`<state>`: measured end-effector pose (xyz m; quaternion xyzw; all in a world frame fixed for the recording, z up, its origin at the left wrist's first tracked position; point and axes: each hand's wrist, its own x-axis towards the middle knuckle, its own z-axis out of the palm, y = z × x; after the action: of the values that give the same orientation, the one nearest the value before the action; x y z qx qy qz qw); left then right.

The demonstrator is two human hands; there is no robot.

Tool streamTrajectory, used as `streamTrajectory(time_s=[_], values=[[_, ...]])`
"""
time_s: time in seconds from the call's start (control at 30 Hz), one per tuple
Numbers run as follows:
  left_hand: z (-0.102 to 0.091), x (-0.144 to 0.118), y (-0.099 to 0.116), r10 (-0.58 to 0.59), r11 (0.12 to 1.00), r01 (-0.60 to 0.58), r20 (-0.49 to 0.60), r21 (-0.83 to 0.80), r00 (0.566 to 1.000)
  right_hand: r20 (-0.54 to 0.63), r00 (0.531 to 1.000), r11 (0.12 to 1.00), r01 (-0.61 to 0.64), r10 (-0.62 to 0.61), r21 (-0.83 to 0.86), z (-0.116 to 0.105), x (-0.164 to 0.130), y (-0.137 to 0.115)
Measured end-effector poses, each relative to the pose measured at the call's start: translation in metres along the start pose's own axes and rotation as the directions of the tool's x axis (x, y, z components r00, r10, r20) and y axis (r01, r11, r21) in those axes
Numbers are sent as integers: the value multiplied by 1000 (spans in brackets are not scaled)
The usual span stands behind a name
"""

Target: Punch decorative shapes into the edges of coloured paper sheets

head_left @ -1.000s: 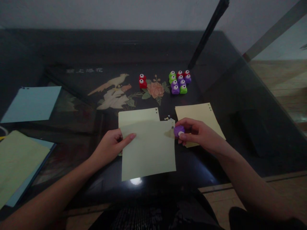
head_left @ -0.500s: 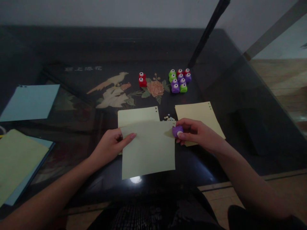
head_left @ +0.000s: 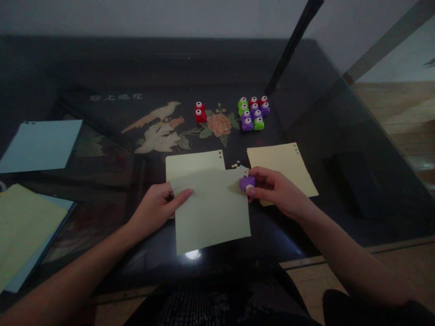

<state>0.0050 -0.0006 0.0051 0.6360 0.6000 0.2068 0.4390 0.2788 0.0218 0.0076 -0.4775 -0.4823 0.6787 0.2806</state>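
Note:
My left hand [head_left: 166, 203] pinches the left edge of a pale green sheet of paper [head_left: 212, 213], thumb on top. The sheet is held above the table, partly over a paper stack [head_left: 193, 160] with small holes punched in its top right corner. A purple craft punch [head_left: 247, 183] with a white button is gripped in my right hand [head_left: 277, 190], my thumb at the button. The punch sits on the sheet's right edge, just below the top right corner, where a small punched mark shows. Tiny paper cut-outs [head_left: 235, 165] lie behind that corner.
A yellowish paper stack [head_left: 278, 165] with corner holes lies to the right. Farther back stand two red punches [head_left: 200, 113] and a cluster of green, red and purple punches [head_left: 252, 113]. Blue sheets [head_left: 42, 145] and yellow-green paper [head_left: 29, 231] lie left. A dark pole [head_left: 292, 47] rises behind.
My right hand and the purple punch have shifted slightly left, farther onto the sheet's edge. The sheet has turned a little, its lower edge moving right. My left hand keeps its hold.

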Motion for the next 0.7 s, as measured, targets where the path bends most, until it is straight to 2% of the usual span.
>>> streamTrajectory(time_s=[0.43,0.7], values=[[1,0,0,-16,1000,16,5,-9,1000,-47,998,999,46,-47,-26,1,1,7],[1,1,0,21,1000,-22,-5,-23,1000,-38,998,996,56,-59,-72,1,1,6]])
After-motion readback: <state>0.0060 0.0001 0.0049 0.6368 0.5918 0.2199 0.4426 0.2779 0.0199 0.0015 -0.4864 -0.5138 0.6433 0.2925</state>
